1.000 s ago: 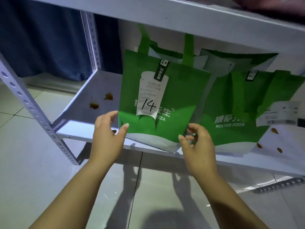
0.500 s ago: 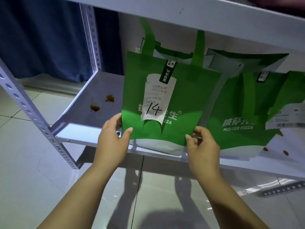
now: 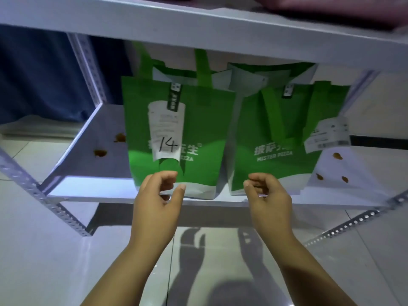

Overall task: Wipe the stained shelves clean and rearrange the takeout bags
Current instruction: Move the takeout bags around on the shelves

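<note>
Two green takeout bags stand side by side on the white lower shelf (image 3: 92, 184). The left bag (image 3: 205, 129) carries a receipt marked "14"; the right bag (image 3: 276, 133) has a receipt on its right side. Brown stains (image 3: 100, 153) spot the shelf left of the bags, and more stains (image 3: 337, 155) lie to their right. My left hand (image 3: 157, 202) hovers in front of the left bag's bottom edge, fingers loosely curled, holding nothing. My right hand (image 3: 270, 199) hangs the same way before the right bag's lower left corner.
The upper shelf board (image 3: 198, 25) runs close above the bag handles, with something pink (image 3: 331, 5) lying on it. Perforated metal posts (image 3: 44, 195) frame the rack at left and right. A dark blue curtain (image 3: 33, 74) hangs behind, and pale floor tiles lie below.
Both hands have let go of the "14" bag's lower corners and drawn back a little. The bag now stands upright against the right bag.
</note>
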Demonstrator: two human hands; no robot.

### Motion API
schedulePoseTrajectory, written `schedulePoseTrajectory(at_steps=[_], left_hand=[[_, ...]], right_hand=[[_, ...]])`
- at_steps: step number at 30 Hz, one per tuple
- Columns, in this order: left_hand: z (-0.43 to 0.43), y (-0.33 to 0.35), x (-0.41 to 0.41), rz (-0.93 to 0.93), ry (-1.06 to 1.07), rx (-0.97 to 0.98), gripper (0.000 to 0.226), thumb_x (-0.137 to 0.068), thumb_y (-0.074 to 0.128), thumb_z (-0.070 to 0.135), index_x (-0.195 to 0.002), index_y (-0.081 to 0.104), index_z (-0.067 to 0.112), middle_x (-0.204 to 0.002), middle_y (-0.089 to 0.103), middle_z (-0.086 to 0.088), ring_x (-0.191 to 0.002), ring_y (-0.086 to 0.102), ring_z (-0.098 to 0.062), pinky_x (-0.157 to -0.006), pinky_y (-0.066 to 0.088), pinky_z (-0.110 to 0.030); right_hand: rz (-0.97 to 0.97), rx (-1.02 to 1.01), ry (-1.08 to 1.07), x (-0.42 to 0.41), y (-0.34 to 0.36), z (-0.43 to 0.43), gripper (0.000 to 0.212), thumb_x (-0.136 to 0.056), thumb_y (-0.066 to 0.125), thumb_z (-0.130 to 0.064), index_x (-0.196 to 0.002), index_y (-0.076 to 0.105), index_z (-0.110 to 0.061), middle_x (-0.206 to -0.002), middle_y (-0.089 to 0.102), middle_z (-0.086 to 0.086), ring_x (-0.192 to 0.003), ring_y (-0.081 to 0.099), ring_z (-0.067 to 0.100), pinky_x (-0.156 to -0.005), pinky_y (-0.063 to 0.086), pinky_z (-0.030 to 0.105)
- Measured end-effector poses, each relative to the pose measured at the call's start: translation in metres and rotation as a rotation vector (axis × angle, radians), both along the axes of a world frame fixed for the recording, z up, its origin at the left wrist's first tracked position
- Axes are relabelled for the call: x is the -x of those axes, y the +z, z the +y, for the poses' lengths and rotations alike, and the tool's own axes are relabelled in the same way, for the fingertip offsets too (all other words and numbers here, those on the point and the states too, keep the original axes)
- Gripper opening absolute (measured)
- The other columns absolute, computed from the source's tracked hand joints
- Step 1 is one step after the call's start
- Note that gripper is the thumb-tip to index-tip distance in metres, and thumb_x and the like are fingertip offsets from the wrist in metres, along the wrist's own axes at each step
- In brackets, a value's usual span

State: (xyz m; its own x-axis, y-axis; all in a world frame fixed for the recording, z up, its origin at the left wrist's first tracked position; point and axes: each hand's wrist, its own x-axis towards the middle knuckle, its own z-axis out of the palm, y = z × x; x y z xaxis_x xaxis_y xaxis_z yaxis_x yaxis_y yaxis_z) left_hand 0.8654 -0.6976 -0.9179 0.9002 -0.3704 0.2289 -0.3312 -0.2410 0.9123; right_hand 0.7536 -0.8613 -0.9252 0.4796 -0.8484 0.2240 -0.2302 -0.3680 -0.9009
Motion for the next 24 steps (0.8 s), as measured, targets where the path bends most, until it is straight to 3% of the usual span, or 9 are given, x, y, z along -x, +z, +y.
schedulePoseTrajectory(at_steps=[6, 9, 13, 18, 20, 22, 24], left_hand=[[-0.044, 0.004, 0.031, 0.091, -0.159, 0.013, 0.016, -0.083, 0.065, 0.022, -0.089, 0.061, 0.037, -0.093, 0.066, 0.012, -0.083, 0.059, 0.006, -0.066, 0.046, -0.008], [-0.064, 0.001, 0.042, 0.12, -0.243, -0.015, 0.022, -0.085, 0.063, 0.025, -0.104, 0.06, 0.038, -0.103, 0.063, 0.017, -0.091, 0.058, 0.008, -0.072, 0.045, -0.012], [-0.084, -0.005, 0.051, 0.096, -0.288, -0.042, 0.047, -0.088, 0.059, 0.028, -0.132, 0.045, 0.034, -0.127, 0.048, 0.017, -0.099, 0.049, 0.016, -0.078, 0.038, -0.009], [-0.098, -0.012, 0.058, 0.095, -0.276, -0.099, 0.065, -0.089, 0.056, 0.031, -0.145, 0.021, 0.034, -0.151, 0.021, 0.013, -0.133, 0.034, -0.01, -0.108, 0.033, -0.035], [-0.103, -0.014, 0.058, 0.131, -0.299, -0.093, 0.068, -0.089, 0.057, 0.031, -0.146, 0.019, 0.035, -0.152, 0.018, 0.015, -0.135, 0.032, -0.011, -0.108, 0.031, -0.034], [-0.106, -0.017, 0.057, 0.153, -0.309, -0.085, 0.071, -0.088, 0.059, 0.031, -0.145, 0.019, 0.036, -0.152, 0.017, 0.017, -0.133, 0.031, -0.006, -0.104, 0.03, -0.027], [-0.108, -0.019, 0.056, 0.152, -0.308, -0.09, 0.073, -0.086, 0.061, 0.032, -0.145, 0.019, 0.036, -0.153, 0.015, 0.018, -0.133, 0.03, -0.004, -0.105, 0.029, -0.027]], right_hand=[[0.025, 0.009, -0.087, 0.041, -0.003, -0.035, 0.02, -0.085, 0.064, -0.014, -0.082, 0.058, -0.034, -0.078, 0.063, -0.016, -0.078, 0.058, -0.009, -0.063, 0.042, 0.003], [0.056, 0.014, -0.143, 0.055, -0.003, -0.058, 0.018, -0.086, 0.063, -0.016, -0.086, 0.057, -0.033, -0.083, 0.062, -0.015, -0.08, 0.059, -0.005, -0.065, 0.042, 0.011], [0.133, -0.013, -0.168, 0.065, -0.005, -0.089, 0.025, -0.086, 0.064, -0.02, -0.107, 0.053, -0.025, -0.104, 0.058, -0.009, -0.096, 0.056, 0.008, -0.073, 0.041, 0.02], [0.249, -0.002, -0.137, 0.064, -0.001, -0.112, 0.059, -0.086, 0.066, -0.024, -0.137, 0.038, -0.017, -0.135, 0.043, 0.001, -0.12, 0.046, 0.017, -0.098, 0.041, 0.033], [0.231, -0.058, -0.079, 0.061, 0.002, -0.116, 0.058, -0.085, 0.067, -0.023, -0.136, 0.038, -0.023, -0.129, 0.046, -0.01, -0.116, 0.045, 0.011, -0.096, 0.04, 0.026], [0.204, -0.076, -0.008, 0.06, 0.003, -0.117, 0.048, -0.084, 0.068, -0.021, -0.119, 0.04, -0.038, -0.106, 0.045, -0.031, -0.1, 0.043, 0.001, -0.085, 0.037, 0.016], [0.19, -0.068, 0.027, 0.062, 0.002, -0.117, 0.046, -0.083, 0.068, -0.02, -0.11, 0.038, -0.042, -0.096, 0.041, -0.035, -0.097, 0.042, -0.001, -0.084, 0.034, 0.019]])
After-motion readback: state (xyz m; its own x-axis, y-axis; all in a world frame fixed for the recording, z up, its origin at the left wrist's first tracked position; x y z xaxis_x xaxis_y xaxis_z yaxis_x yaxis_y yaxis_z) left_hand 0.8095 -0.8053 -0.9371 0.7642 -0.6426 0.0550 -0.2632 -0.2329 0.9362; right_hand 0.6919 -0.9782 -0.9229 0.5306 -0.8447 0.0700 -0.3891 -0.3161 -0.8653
